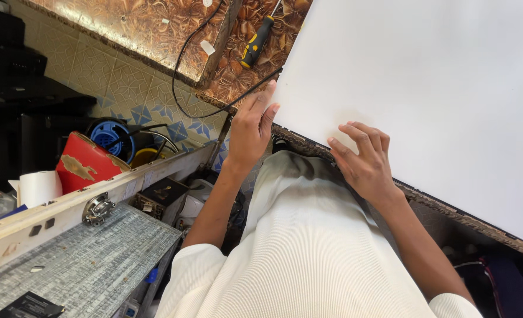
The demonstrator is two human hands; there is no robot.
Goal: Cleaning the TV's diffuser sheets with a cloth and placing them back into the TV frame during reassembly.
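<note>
White sheet point(426, 100): large, flat, blank; lies on the brown patterned worktop point(155, 29), its near edge along the bench front and one corner by the left fingertips.
Left hand point(251, 131): open, fingers extended and together, tips pressed at the sheet's corner edge; grips nothing.
Right hand point(364, 159): open, fingers spread and slightly curled, pads resting flat on the sheet near its near edge; grips nothing.
Handling judgement: both palms should keep even downward pressure, so the sheet stays square to the bench edge; fingertips alone risk creasing the corner.
Black cable point(185, 76): loops over the worktop and runs under or against the sheet's corner; cannot tell which. Worth keeping clear of the sheet.
Screwdriver point(255, 44): yellow-and-black handle, lying on the worktop just beside the sheet's far edge.
Surroundings: red box point(84, 162), white paper roll point(37, 187) and grey-topped side bench point(90, 259) to the left, well apart.
</note>
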